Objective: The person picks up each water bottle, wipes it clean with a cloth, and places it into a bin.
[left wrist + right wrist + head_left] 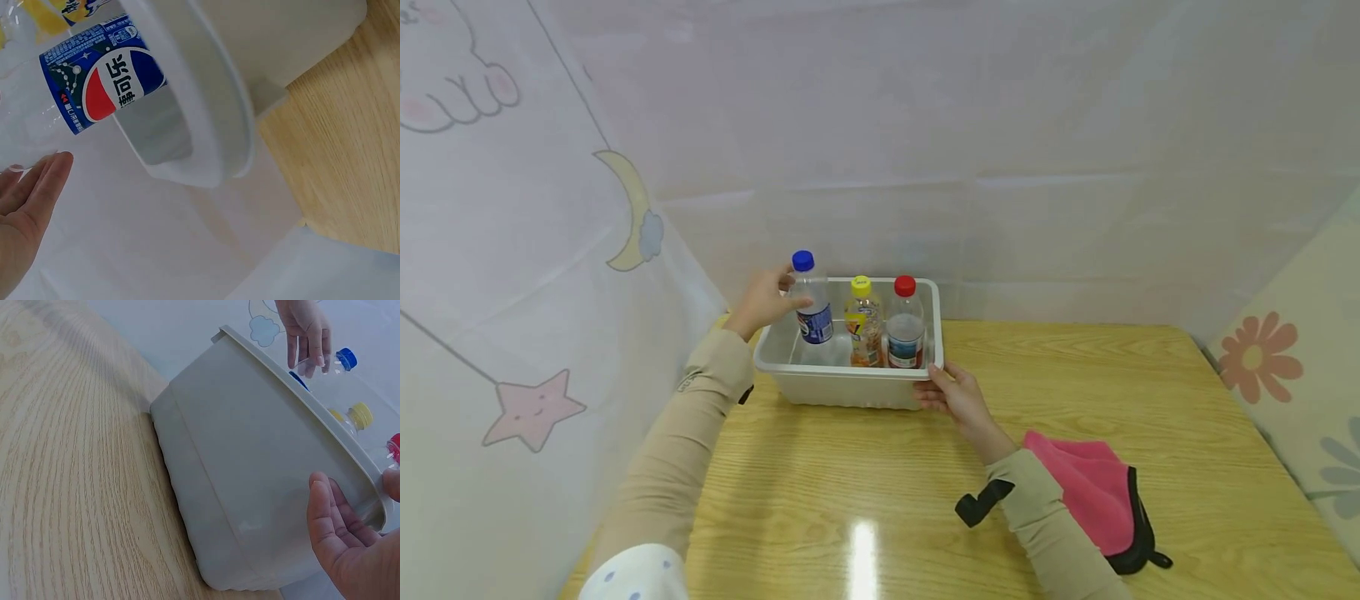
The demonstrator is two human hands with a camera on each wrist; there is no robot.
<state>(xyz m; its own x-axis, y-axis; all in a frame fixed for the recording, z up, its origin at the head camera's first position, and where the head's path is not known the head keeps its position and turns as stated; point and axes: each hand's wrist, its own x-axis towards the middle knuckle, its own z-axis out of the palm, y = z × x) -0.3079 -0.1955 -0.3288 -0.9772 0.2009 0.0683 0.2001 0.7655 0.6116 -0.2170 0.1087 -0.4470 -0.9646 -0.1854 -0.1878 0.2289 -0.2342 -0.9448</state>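
My left hand (769, 298) grips a clear plastic bottle (808, 287) with a blue cap and a blue Pepsi-style label (103, 72), thumb across its front. The bottle is at the left end of a light grey plastic bin (850, 390), its lower part inside the rim and higher than the other bottles. Inside the bin stand a yellow-capped bottle (862, 325) with some orange colour at its base and a red-capped bottle (906, 321). My right hand (957, 400) holds the bin's front right corner, thumb on the rim and fingers against the outer wall (250, 462).
A pink cloth (1093, 492) with black edging lies at the right, partly under my right forearm. The bin stands on a wooden table (820, 492) near its back edge. Pale printed sheets (1037, 167) hang behind and at both sides.
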